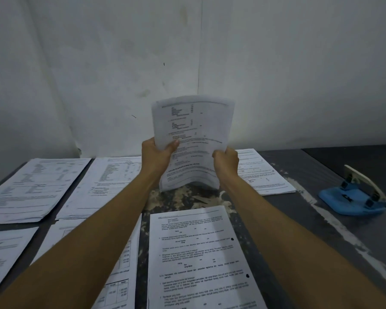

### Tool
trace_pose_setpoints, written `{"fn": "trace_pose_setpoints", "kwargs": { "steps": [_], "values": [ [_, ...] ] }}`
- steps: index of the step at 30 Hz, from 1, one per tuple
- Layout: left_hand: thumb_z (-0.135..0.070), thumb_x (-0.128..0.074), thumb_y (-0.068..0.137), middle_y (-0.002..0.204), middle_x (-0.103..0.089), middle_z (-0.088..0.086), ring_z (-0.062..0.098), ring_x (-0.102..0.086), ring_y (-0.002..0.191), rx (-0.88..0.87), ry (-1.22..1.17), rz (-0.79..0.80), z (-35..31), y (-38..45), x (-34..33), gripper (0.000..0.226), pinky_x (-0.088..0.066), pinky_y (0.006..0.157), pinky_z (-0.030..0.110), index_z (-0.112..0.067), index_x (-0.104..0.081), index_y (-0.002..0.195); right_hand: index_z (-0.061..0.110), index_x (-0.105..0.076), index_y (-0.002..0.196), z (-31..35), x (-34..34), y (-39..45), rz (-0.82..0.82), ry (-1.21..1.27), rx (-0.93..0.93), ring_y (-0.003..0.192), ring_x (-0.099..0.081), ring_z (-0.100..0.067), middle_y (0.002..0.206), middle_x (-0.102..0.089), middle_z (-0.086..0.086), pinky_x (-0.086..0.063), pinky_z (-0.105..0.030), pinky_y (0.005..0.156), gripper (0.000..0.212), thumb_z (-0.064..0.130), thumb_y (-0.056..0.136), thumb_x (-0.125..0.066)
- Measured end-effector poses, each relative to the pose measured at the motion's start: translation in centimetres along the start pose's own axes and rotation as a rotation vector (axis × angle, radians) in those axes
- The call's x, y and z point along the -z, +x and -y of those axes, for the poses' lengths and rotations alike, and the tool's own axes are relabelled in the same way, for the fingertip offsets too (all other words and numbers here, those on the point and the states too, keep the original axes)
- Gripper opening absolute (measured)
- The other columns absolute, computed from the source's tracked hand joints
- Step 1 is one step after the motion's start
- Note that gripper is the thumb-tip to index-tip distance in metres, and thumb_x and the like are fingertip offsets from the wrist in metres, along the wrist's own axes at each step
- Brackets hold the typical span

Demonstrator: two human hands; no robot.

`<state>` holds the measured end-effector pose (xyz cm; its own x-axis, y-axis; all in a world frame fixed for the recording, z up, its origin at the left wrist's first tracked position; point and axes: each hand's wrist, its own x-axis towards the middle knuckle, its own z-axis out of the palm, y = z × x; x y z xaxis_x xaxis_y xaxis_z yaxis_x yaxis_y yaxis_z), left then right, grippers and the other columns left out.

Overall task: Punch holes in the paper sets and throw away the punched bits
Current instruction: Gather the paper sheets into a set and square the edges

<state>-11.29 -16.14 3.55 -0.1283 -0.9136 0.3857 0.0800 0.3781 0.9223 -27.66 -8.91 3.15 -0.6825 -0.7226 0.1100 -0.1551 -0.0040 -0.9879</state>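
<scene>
Hands both grip one paper set (193,141) upright above the table's far edge, left hand (157,152) and right hand (225,160) pinching its sides, while the blue hole punch (352,200) sits near the right edge, nearer the right hand.

The held paper set (193,141) stands upright above the counter (299,219), in the grip of both hands. Just below the grip lies another set (201,259). Left of it lie four sets (31,188); right, one set (265,172), with the hole punch (354,197) further right.
</scene>
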Motion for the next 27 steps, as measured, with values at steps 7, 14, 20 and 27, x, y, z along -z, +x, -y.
{"fn": "trace_pose_setpoints", "kwargs": {
  "steps": [7,14,20,27],
  "values": [
    [-0.031,-0.081,0.083,0.099,-0.071,-0.011,0.007,-0.071,0.084,-0.054,-0.003,-0.047,-1.4,1.3,-0.3,0.034,-0.058,0.063,0.017,-0.020,-0.069,0.113,0.024,-0.065,0.099,1.3,-0.6,0.7,-0.056,0.026,0.108,0.076,-0.060,-0.008,0.087,-0.066,0.008,-0.044,-0.016,0.051,0.019,0.013,0.094,-0.049],
    [-0.028,-0.082,0.082,0.094,-0.073,-0.014,0.008,-0.073,0.083,0.019,0.026,0.011,1.0,0.4,1.2,0.027,-0.061,0.068,0.026,-0.023,-0.071,0.106,0.017,-0.059,0.088,0.0,0.0,0.7,-0.034,-0.001,0.021,0.069,-0.059,-0.009,0.084,-0.066,0.006,-0.040,-0.015,0.043,0.011,0.008,0.081,-0.058],
    [-0.022,-0.084,0.079,0.098,-0.074,-0.013,0.009,-0.075,0.080,0.005,0.027,0.100,-1.1,2.1,2.3,0.027,-0.061,0.067,0.026,-0.027,-0.071,0.102,0.017,-0.057,0.110,1.9,0.7,2.0,-0.032,0.037,0.038,0.081,-0.060,-0.008,0.098,-0.064,0.006,-0.042,-0.019,0.054,0.031,0.008,0.080,-0.060],
    [-0.026,-0.084,0.079,0.104,-0.073,-0.007,0.013,-0.072,0.085,0.052,0.054,0.136,-1.3,2.4,2.4,0.036,-0.061,0.071,0.031,-0.022,-0.069,0.111,0.015,-0.057,0.103,2.4,0.3,1.5,0.073,0.079,0.049,0.083,-0.060,-0.015,0.094,-0.063,0.005,-0.045,-0.014,0.049,0.033,0.002,0.072,-0.057]
  ]
}}
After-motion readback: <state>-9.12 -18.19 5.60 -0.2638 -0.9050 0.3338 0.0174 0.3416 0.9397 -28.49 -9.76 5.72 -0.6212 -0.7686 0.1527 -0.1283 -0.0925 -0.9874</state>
